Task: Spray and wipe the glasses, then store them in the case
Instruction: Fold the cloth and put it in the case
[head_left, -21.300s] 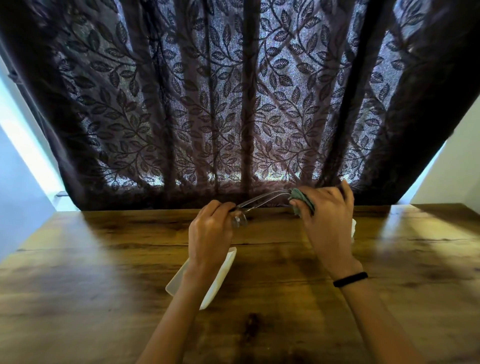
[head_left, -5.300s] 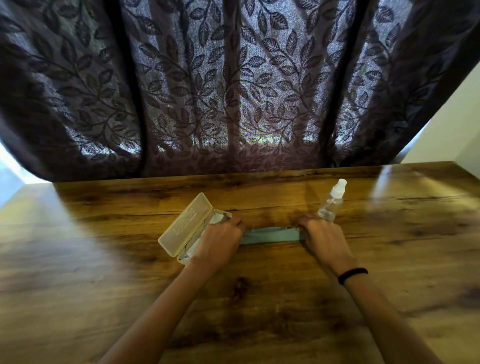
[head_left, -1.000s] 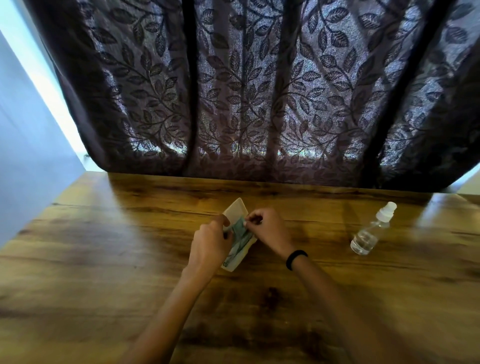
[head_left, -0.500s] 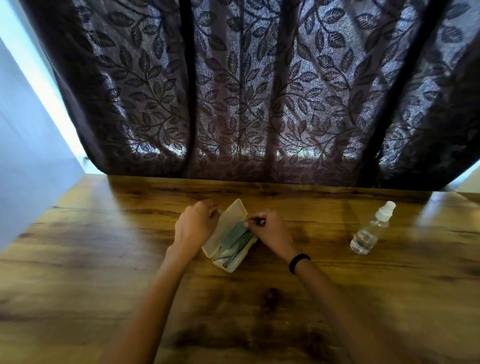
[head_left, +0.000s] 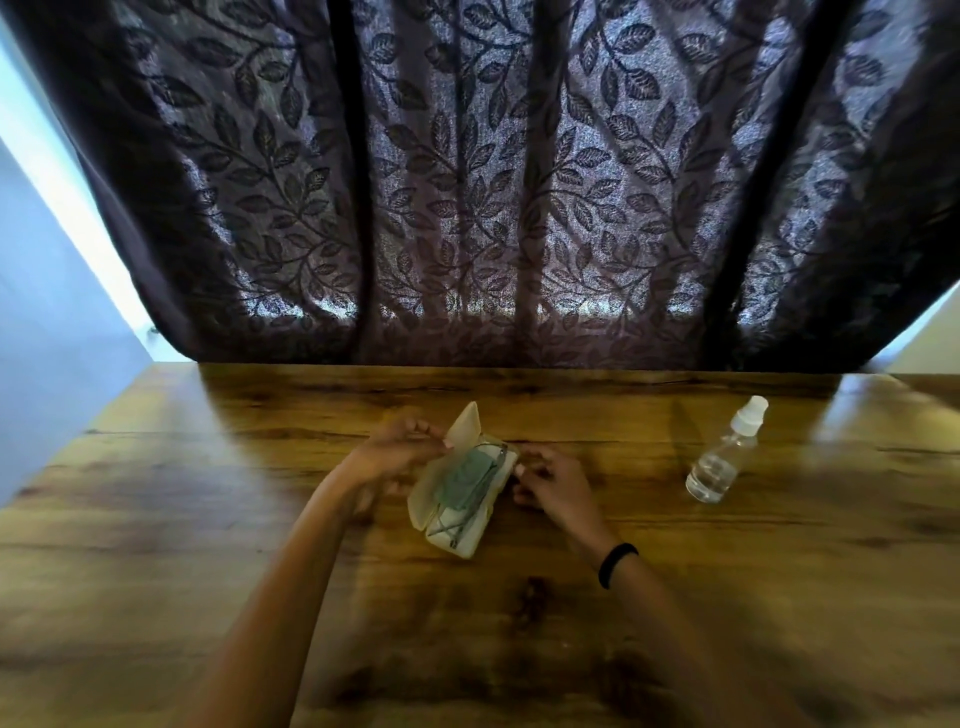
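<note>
- The glasses (head_left: 457, 522) lie under the cloth (head_left: 460, 480) in the open case (head_left: 470, 548), between the hands.
- The left hand (head_left: 395, 452) pinches the lid (head_left: 465, 423), likely to close it.
- The right hand (head_left: 553, 483), loosely curled just beside the case, holds nothing.

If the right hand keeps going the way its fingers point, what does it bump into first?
Most likely the right-side rim of the open case, which has the glasses and green cloth inside. The right hand has its fingertips just short of that rim, though depth is hard to judge.
</note>
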